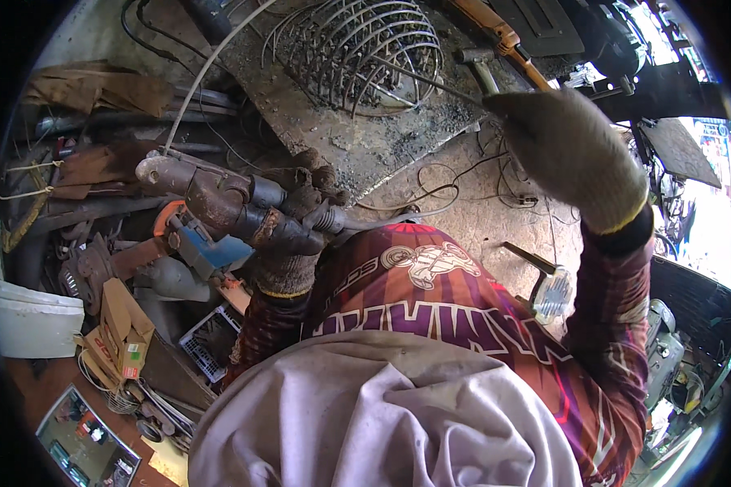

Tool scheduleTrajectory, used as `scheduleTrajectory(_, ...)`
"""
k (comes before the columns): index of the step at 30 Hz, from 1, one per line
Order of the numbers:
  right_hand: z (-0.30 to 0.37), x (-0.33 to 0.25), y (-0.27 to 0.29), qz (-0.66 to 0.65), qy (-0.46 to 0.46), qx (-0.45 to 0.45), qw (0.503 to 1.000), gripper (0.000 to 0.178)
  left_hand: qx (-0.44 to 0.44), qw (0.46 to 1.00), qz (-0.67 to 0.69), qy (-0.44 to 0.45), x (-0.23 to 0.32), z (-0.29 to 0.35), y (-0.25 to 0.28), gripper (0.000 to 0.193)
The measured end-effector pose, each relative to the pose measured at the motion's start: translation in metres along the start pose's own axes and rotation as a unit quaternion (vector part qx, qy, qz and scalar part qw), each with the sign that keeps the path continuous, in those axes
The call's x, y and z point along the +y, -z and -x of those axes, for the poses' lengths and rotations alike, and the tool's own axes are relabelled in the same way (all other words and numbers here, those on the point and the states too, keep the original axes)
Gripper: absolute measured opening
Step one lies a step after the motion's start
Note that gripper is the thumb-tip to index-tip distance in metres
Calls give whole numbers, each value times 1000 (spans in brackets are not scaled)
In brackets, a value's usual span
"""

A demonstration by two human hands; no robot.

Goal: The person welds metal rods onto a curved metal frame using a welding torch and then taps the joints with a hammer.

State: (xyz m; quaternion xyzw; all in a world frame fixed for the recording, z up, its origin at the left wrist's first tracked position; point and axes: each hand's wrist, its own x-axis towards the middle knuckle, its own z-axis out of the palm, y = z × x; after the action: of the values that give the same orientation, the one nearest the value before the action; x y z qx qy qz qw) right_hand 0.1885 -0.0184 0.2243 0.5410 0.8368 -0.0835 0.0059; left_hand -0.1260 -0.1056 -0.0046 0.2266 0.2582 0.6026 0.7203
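My right hand [577, 150], in a grey knit glove, is closed around the end of a thin metal rod [430, 81]. The rod reaches left over a rounded cage of bent metal rods [357, 53], which lies on a gritty metal plate [345, 146]. My left hand [288, 272], gloved too, is beneath a rust-brown and black jointed tool [235, 211] with a ribbed collar and a grey cable. Most of its fingers are hidden behind the tool, so its grip is only partly visible. A pale, thin, curved line [195, 81] rises from the tool's far end.
A hammer [483, 73] and an orange tool [503, 36] lie at the plate's far right. To my left are a blue power tool [215, 247], an open cardboard box [122, 329] and metal pipes. Loose cables [439, 195] run over the floor; a metal object [548, 288] lies nearer me.
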Motion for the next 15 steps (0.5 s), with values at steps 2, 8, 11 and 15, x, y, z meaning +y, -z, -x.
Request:
scheduleTrajectory(2,-8,9,3,90,60,25,994,29,-5,1000,9,-7,-3,0,-3,36)
scheduleTrajectory(8,-21,0,23,190,77,10,979,26,-23,999,32,-11,-4,0,-10,38)
scheduleTrajectory(11,-40,-13,26,214,78,-19,973,24,-22,999,33,-24,-2,3,-8,39)
scheduleTrajectory(15,-43,9,21,86,142,72,983,23,-54,997,56,-15,-10,-7,-17,41)
